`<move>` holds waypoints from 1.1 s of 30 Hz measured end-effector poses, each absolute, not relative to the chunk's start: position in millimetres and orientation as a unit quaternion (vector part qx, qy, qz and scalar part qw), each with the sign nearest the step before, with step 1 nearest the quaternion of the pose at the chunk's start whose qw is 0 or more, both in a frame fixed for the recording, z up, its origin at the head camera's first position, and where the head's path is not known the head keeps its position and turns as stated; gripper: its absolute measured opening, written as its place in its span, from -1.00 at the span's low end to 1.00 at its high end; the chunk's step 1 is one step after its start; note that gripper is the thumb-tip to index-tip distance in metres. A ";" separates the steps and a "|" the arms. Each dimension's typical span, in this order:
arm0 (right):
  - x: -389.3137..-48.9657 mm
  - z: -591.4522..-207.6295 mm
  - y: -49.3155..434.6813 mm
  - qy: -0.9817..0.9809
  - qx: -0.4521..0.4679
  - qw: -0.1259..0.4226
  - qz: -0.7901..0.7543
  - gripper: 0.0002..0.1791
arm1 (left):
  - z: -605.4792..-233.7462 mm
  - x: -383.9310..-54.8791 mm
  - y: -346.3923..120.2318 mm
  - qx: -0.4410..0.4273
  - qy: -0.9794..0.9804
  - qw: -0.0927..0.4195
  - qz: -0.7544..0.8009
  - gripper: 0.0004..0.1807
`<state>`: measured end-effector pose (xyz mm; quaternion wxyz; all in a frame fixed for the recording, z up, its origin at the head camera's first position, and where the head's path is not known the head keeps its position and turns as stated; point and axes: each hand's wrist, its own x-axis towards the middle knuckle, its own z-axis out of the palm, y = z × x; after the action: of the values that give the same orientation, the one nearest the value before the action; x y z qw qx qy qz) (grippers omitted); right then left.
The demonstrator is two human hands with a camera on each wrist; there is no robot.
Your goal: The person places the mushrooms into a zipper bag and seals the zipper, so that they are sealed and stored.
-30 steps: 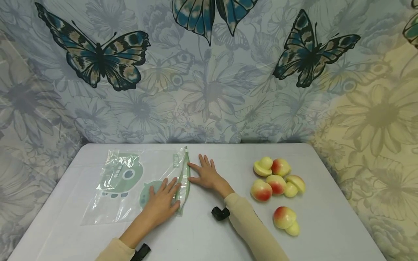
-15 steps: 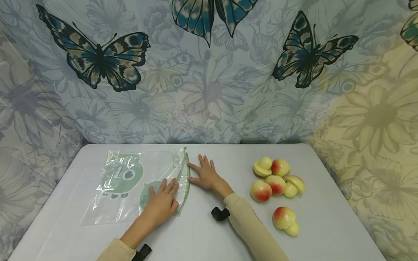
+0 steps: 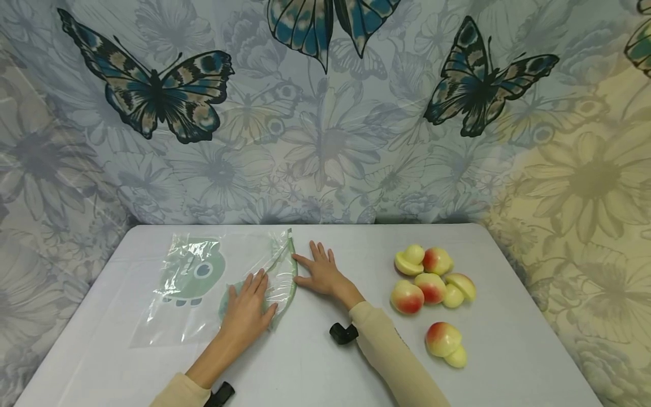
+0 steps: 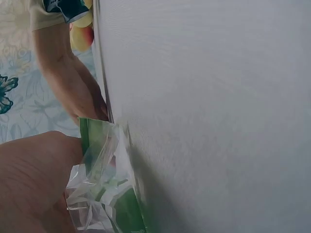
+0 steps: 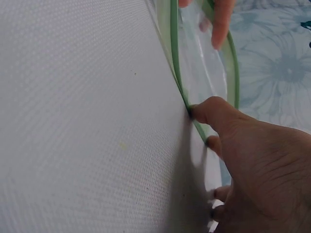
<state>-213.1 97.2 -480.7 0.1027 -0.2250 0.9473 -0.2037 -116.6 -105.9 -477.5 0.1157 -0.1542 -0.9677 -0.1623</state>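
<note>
Evidently, as we judge it, the work is at an early stage: the clear plastic bag with pale-green prints (image 3: 208, 299) lies mostly flat on the left part of the white, finely textured table (image 3: 315, 367), and its mouth, on the side toward the bare right hand (image 3: 325, 274), is only partly spread. From the right wrist view we count that much as done: the curved green upper edge (image 5: 235, 68) stands away from the slim green lower edge (image 5: 176, 53), which runs close along the tabletop. The bare left hand (image 3: 245, 316) lies over the bag near its mouth, fingers fairly straight and gripping nothing that we can make out; the right hand's fingers are spread apart, thumb and forefinger touching the lower edge. What is left, we think, is parting the mouth fully; we see nothing inside the bag, and the glossy red-and-yellow peach-shaped fruits (image 3: 407, 297) and smooth yellow pieces (image 3: 452, 295) sit well apart from it, on the right. Against their rounded, solid-looking forms, we find the bag thin and shiny, with bright, sharp creases.
</note>
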 end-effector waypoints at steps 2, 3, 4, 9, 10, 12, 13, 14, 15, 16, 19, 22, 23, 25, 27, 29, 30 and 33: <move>-213.2 -481.3 97.6 0.948 -0.226 0.101 -0.202 -0.32 | -478.0 -116.5 -106.5 -0.156 -0.968 0.119 -0.159 -0.26; -213.1 -481.7 97.9 0.948 -0.226 0.101 -0.201 -0.32 | -478.1 -116.4 -106.7 -0.156 -0.968 0.121 -0.157 -0.25; -213.3 -481.9 98.1 0.948 -0.226 0.100 -0.200 -0.32 | -478.0 -116.2 -107.0 -0.156 -0.968 0.123 -0.155 -0.25; -213.7 -482.8 98.9 0.948 -0.226 0.101 -0.202 -0.32 | -478.3 -115.0 -107.7 -0.159 -0.969 0.120 -0.147 -0.29; -213.8 -482.9 98.8 0.948 -0.225 0.101 -0.202 -0.32 | -478.4 -114.8 -107.7 -0.160 -0.970 0.114 -0.145 -0.32; -213.5 -482.9 98.6 0.948 -0.225 0.101 -0.202 -0.32 | -478.8 -114.5 -107.4 -0.163 -0.972 0.102 -0.138 -0.38; -213.6 -483.1 98.4 0.948 -0.224 0.101 -0.201 -0.32 | -479.1 -114.4 -107.3 -0.164 -0.973 0.097 -0.133 -0.41; -213.5 -483.3 98.3 0.948 -0.224 0.101 -0.201 -0.31 | -479.3 -114.2 -107.0 -0.165 -0.973 0.093 -0.129 -0.43; -213.7 -483.7 98.2 0.949 -0.224 0.100 -0.200 -0.31 | -479.6 -114.2 -107.0 -0.165 -0.974 0.088 -0.125 -0.45; -213.7 -483.9 98.1 0.949 -0.224 0.100 -0.200 -0.31 | -479.7 -113.9 -106.9 -0.162 -0.975 0.084 -0.127 -0.45; -213.6 -484.1 98.0 0.949 -0.223 0.100 -0.201 -0.32 | -479.6 -114.0 -107.6 -0.156 -0.976 0.083 -0.131 -0.41; -212.8 -482.9 98.1 0.948 -0.222 0.103 -0.203 -0.32 | -478.9 -114.5 -108.8 -0.148 -0.975 0.091 -0.139 -0.38; -212.4 -482.4 98.2 0.948 -0.222 0.105 -0.203 -0.32 | -478.8 -114.6 -109.5 -0.147 -0.974 0.096 -0.140 -0.37; -211.8 -481.6 98.3 0.948 -0.221 0.106 -0.204 -0.33 | -478.7 -114.5 -110.9 -0.147 -0.973 0.109 -0.140 -0.34; -211.6 -481.2 98.4 0.947 -0.222 0.106 -0.206 -0.33 | -478.6 -114.2 -112.1 -0.150 -0.972 0.122 -0.136 -0.28; -211.8 -481.3 98.3 0.947 -0.222 0.107 -0.206 -0.33 | -478.9 -113.8 -113.3 -0.153 -0.970 0.132 -0.133 -0.19; -211.9 -481.5 98.3 0.947 -0.223 0.106 -0.207 -0.33 | -478.9 -113.6 -113.6 -0.155 -0.970 0.134 -0.131 -0.15; -212.2 -481.7 98.3 0.947 -0.224 0.105 -0.206 -0.33 | -478.5 -113.6 -114.7 -0.156 -0.970 0.137 -0.128 -0.06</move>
<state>-212.2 98.3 -481.7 0.1048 -0.2241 0.9467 -0.2062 -113.6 -114.7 -478.5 0.1375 -0.1561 -0.9697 -0.1279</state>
